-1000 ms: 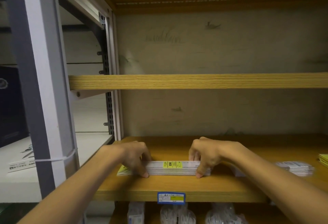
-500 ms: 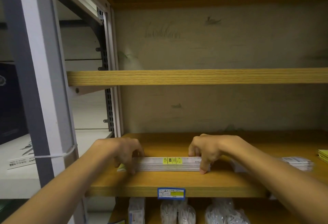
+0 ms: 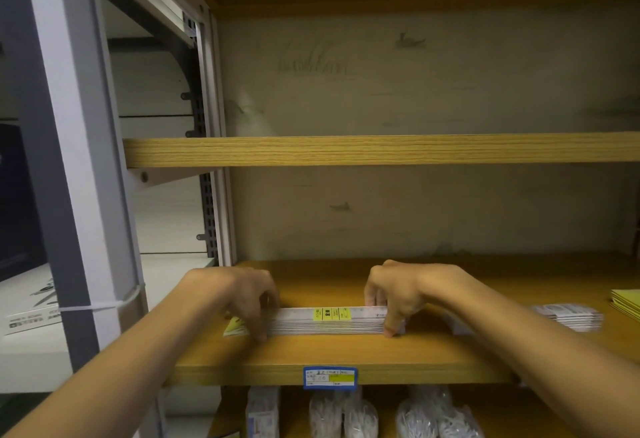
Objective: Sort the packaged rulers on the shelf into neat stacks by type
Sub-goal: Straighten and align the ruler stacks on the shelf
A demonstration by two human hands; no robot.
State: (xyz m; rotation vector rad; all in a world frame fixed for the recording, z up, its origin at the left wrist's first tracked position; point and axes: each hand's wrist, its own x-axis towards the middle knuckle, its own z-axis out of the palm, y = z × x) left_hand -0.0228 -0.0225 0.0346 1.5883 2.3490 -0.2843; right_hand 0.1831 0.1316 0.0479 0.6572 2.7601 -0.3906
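Observation:
A long stack of packaged white rulers [image 3: 325, 325] with a yellow label on top lies across the wooden shelf [image 3: 346, 354] near its front edge. My left hand [image 3: 242, 293] grips the stack's left end, fingers curled down over its front. My right hand [image 3: 398, 293] grips the right end, thumb at the front and fingers over the top. A yellow-green package corner [image 3: 233, 326] sticks out from under the left end. A second, shorter stack of white packages [image 3: 568, 316] lies further right on the same shelf.
Yellow packages [image 3: 627, 304] lie at the far right edge. A blue-framed price tag [image 3: 329, 377] hangs on the shelf front. Bagged goods [image 3: 346, 413] fill the shelf below. A grey upright post [image 3: 69, 160] stands at left, and another wooden shelf [image 3: 381, 150] spans above.
My left hand slid a little along the left end of the stack, and both hands kept hold of it. The stack stays in the same place on the shelf.

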